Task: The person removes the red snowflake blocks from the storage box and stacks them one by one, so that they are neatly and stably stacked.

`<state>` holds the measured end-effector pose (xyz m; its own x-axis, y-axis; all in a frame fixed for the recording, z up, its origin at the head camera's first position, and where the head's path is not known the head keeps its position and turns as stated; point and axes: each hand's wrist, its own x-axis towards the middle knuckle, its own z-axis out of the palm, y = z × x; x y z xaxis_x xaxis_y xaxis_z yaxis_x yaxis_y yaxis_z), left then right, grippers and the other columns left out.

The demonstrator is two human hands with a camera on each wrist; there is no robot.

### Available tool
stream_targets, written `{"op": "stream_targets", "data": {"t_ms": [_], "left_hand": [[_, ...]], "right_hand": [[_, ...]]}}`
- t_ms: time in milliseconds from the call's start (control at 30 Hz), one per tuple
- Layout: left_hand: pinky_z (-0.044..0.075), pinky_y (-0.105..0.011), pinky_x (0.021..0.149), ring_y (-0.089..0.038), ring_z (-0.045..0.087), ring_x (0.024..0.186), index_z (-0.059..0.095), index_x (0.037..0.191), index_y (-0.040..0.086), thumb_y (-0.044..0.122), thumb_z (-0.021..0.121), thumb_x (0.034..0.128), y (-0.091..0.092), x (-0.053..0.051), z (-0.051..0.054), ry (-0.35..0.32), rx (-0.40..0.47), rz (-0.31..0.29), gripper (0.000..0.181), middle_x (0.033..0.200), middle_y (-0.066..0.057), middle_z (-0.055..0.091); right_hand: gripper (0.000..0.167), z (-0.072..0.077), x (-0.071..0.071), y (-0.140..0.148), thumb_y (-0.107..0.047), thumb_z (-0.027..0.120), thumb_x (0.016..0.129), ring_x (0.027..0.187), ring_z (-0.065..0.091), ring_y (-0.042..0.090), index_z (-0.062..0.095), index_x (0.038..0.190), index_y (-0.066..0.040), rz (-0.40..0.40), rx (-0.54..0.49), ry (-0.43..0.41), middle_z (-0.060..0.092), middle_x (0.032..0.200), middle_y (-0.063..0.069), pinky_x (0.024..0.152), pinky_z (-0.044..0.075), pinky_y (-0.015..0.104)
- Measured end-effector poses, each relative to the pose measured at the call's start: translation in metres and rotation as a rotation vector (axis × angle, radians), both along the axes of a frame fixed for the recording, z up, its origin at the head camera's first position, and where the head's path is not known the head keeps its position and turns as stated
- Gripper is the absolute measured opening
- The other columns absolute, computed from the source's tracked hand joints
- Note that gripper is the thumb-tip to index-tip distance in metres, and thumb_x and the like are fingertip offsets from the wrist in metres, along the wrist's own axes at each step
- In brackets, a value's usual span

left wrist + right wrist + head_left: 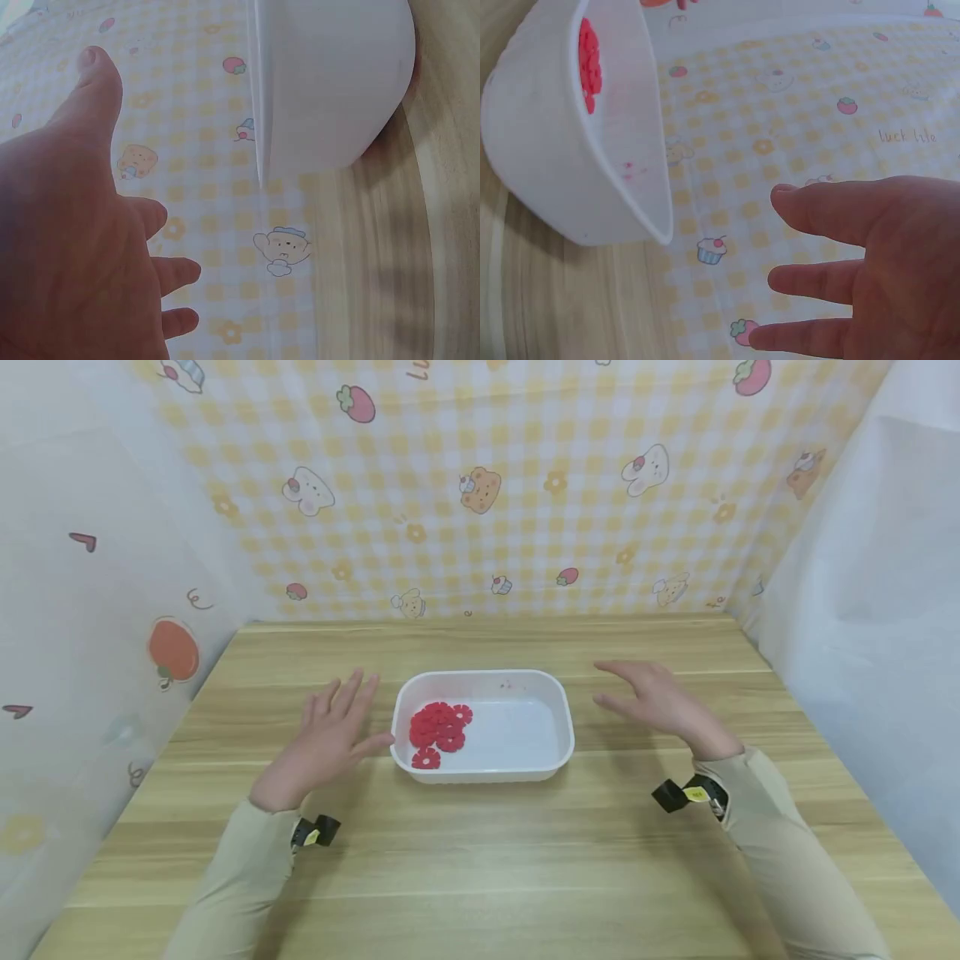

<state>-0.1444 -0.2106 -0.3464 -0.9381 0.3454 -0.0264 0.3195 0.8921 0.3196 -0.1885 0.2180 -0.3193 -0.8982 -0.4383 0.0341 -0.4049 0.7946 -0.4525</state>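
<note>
A white plastic tray (517,774) stands on the table, with a pile of red flower-shaped discs (438,727) gathered at its left end. My left hand (330,739) is held beside the tray's left side, fingers spread; its thumb tip appears close to the rim in the head view, and whether it touches cannot be told. My right hand (663,702) hovers to the right of the tray, fingers extended and apart from it. Both hands hold nothing. In the right wrist view the red discs (589,67) show over the tray's wall (540,142).
The wooden table (480,868) spreads around the tray. Behind it hangs a yellow checked cloth (525,543) with cartoon prints. White sheets flank both sides, the left sheet (112,610) printed and the right sheet (885,610) plain. Each wrist wears a black strap with a small camera.
</note>
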Motion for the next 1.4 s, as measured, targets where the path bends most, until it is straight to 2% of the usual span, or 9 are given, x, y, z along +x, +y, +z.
{"op": "stream_targets", "data": {"t_ms": [167,533,733,1167,1400], "left_hand": [[-0.005,-0.071,0.108,-0.054,0.000,0.140,0.002,0.154,0.009,0.051,0.051,0.0940,0.003,0.000,-0.005,-0.013,-0.005,-0.010,0.088,0.159,-0.021,-0.001],[0.003,-0.069,0.111,-0.053,0.009,0.139,0.010,0.153,0.007,0.048,0.057,0.0915,0.014,0.000,-0.019,-0.005,-0.010,-0.046,0.088,0.157,-0.022,0.012],[0.004,-0.067,0.112,-0.051,0.009,0.140,0.011,0.153,0.006,0.046,0.060,0.0905,0.020,-0.001,-0.024,0.001,-0.009,-0.059,0.089,0.157,-0.022,0.014],[0.004,-0.068,0.111,-0.051,0.012,0.140,0.016,0.151,-0.002,0.047,0.059,0.0908,0.027,-0.001,-0.032,-0.025,-0.025,-0.043,0.089,0.157,-0.022,0.016],[0.004,-0.067,0.112,-0.049,0.010,0.141,0.015,0.151,-0.002,0.048,0.062,0.0885,0.029,-0.001,-0.035,-0.046,-0.015,-0.018,0.093,0.159,-0.020,0.010]], "right_hand": [[0.057,0.003,-0.006,-0.009,-0.030,0.059,0.095,0.135,0.037,0.040,0.042,0.142,-0.002,-0.010,-0.044,-0.092,0.043,0.145,0.021,0.111,0.029,0.057],[0.053,0.005,-0.018,-0.026,-0.027,0.061,0.093,0.133,0.041,0.038,0.047,0.139,-0.005,0.008,-0.048,-0.140,0.049,0.141,0.018,0.108,0.033,0.056],[0.052,0.004,-0.021,-0.030,-0.025,0.062,0.093,0.132,0.042,0.038,0.048,0.139,-0.006,-0.002,-0.060,-0.183,0.050,0.140,0.018,0.107,0.034,0.058],[0.051,0.004,-0.022,-0.044,-0.023,0.064,0.091,0.130,0.043,0.036,0.049,0.138,-0.008,0.000,-0.101,-0.219,0.051,0.141,0.014,0.104,0.037,0.057],[0.050,0.003,-0.025,-0.053,-0.024,0.067,0.089,0.124,0.048,0.034,0.053,0.135,-0.010,0.001,-0.092,-0.219,0.055,0.136,0.012,0.099,0.042,0.055]]}}
